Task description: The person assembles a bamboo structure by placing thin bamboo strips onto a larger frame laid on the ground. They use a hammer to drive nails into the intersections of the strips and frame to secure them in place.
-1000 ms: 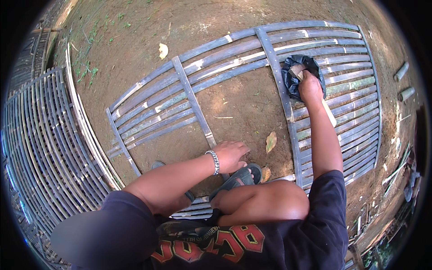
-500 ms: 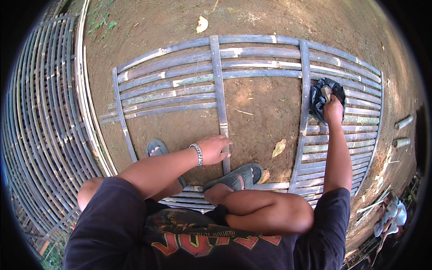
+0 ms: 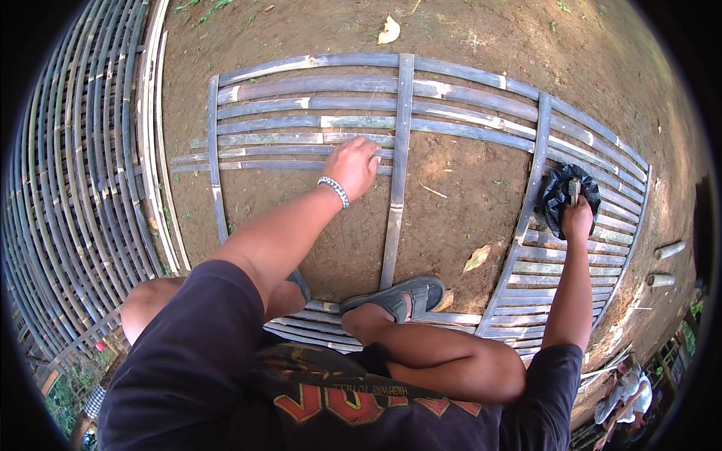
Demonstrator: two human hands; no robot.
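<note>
At the left edge, a bamboo slat panel point(image 3: 83, 150) runs out of view into the dark rim. Your left hand point(image 3: 353, 167) is over the short bamboo slats point(image 3: 286, 138), near their right ends; its fingers curl inward, and you cannot tell from here whether they pinch anything or touch the bamboo, since the back of the hand hides the fingertips. Those slats lie crosswise to you, while the middle crosspiece point(image 3: 404, 135), just right of your knuckles, points away from you. Well apart to the right, past bare soil and the right crosspiece point(image 3: 537, 158), the black plastic bag point(image 3: 555, 199) rests mouth-up on the frame, slightly nearer your body than the left fingers and far closer to your right hand point(image 3: 577, 220). That hand is closed around a narrow brown-grey piece point(image 3: 574, 188), its visible end pointing away from you within the bag's mouth; your grip covers the rest, so its kind and full length stay unclear, and the bag's contents are hard to make out.
</note>
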